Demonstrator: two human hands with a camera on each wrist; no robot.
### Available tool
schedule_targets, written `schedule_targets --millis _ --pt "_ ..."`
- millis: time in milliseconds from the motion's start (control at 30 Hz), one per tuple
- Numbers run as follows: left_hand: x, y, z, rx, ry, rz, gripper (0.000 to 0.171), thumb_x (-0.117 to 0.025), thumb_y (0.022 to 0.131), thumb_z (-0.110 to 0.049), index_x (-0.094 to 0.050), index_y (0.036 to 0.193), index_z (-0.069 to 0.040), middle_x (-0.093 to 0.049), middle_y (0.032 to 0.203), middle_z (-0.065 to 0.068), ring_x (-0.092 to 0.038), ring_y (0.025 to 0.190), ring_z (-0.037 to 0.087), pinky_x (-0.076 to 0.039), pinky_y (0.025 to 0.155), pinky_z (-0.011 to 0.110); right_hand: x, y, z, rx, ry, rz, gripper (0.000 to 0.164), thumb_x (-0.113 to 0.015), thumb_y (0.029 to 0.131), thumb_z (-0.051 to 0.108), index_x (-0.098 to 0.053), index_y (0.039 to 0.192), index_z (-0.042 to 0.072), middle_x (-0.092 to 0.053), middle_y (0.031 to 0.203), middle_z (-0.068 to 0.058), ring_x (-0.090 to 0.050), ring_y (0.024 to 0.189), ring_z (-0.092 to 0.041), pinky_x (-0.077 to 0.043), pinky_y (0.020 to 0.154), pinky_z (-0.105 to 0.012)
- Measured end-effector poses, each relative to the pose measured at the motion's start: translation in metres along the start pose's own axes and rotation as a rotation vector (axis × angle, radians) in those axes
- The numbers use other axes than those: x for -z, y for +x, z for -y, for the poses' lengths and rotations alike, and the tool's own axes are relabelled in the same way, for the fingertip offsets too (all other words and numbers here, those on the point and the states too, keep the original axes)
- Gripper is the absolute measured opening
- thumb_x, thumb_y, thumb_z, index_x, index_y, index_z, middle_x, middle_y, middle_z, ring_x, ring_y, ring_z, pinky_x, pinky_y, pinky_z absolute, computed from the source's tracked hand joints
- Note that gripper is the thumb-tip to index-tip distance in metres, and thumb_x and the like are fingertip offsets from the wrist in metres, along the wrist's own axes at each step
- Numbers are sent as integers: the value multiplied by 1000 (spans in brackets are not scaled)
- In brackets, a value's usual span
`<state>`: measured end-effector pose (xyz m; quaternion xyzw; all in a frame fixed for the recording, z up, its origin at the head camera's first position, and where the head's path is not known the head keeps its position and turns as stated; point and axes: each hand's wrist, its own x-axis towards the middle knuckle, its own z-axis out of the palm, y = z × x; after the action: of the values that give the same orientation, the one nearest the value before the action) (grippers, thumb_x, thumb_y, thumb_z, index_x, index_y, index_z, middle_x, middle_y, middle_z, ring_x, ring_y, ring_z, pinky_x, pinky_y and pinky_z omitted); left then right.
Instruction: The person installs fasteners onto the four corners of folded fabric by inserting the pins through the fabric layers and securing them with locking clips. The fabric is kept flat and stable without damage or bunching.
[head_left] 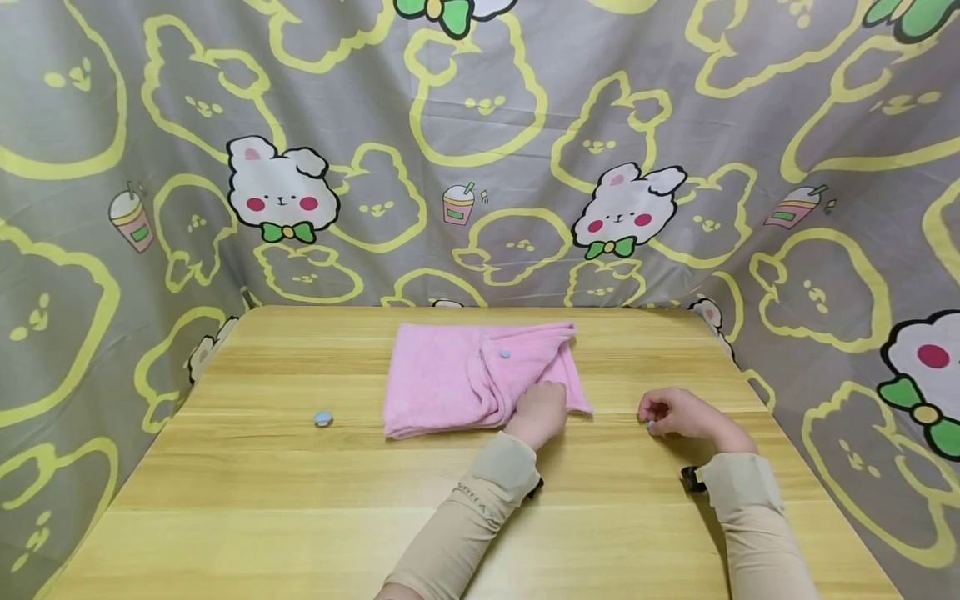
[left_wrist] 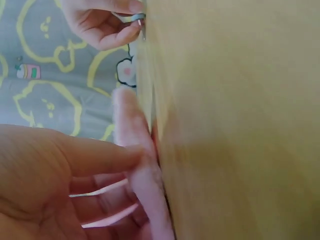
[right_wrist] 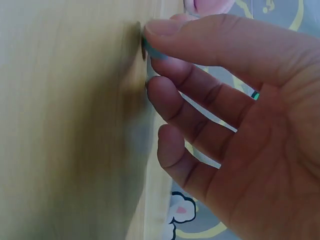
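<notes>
A folded pink towel (head_left: 431, 375) lies on the table, its right part turned back in a loose diagonal fold. My left hand (head_left: 538, 414) pinches the towel's near edge; in the left wrist view the thumb (left_wrist: 107, 155) lies against one side of the cloth and the fingers are partly hidden behind it. To the right of the towel, my right hand (head_left: 682, 414) pinches a small blue round button-like piece (right_wrist: 154, 50) between thumb and fingertips, close to the tabletop. Another blue piece (head_left: 505, 354) sits on the turned-back fold.
A third blue button-like piece (head_left: 322, 418) rests on the wooden table (head_left: 225, 500), left of the towel. A grey curtain (head_left: 360, 108) with yellow outlines and white cartoon animals hangs behind and along both sides of the table.
</notes>
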<state>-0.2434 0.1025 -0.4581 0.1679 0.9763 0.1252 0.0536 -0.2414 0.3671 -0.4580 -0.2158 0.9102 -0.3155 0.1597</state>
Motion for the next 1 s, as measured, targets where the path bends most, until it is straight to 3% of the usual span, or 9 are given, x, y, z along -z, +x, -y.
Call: schedule_targets --millis 133,267,500,833,1000 --pt "3 1 9 -44 -221 -59 8 -60 91 -11 -64 84 -10 -63 75 1 -57 66 14 -48 59 24 -2 1 2 1 -36 3 11 -67 80 -5 -64 85 4 -58 77 -1 -47 68 -4 -42 60 -20" --pt "10 1 14 -63 -414 -104 19 -63 94 -25 -65 83 -10 -61 72 0 -52 63 11 -45 59 21 -2 1 4 -39 -47 -6 8 -69 80 -2 -65 83 5 -59 76 0 -48 67 -5 -42 60 -20" --pt "19 2 19 -112 -409 -212 17 -62 95 -26 -71 92 -11 -72 88 2 -61 76 13 -51 74 24 -3 2 10 -82 -96 -53 6 -74 81 5 -68 81 6 -64 77 0 -50 68 -6 -43 61 -20" --pt "23 3 27 -133 -431 -251 18 -62 95 -26 -71 94 -10 -65 75 0 -52 67 9 -46 65 20 -6 5 16 -69 -119 -92 4 -72 84 6 -69 82 9 -65 77 2 -50 69 -5 -43 63 -21" --pt "26 1 29 -136 -449 -257 17 -63 95 -26 -70 95 -11 -68 81 1 -55 69 9 -47 66 20 -9 13 28 41 -91 -163 2 -70 85 6 -70 87 6 -68 82 2 -55 74 -1 -48 68 -21"
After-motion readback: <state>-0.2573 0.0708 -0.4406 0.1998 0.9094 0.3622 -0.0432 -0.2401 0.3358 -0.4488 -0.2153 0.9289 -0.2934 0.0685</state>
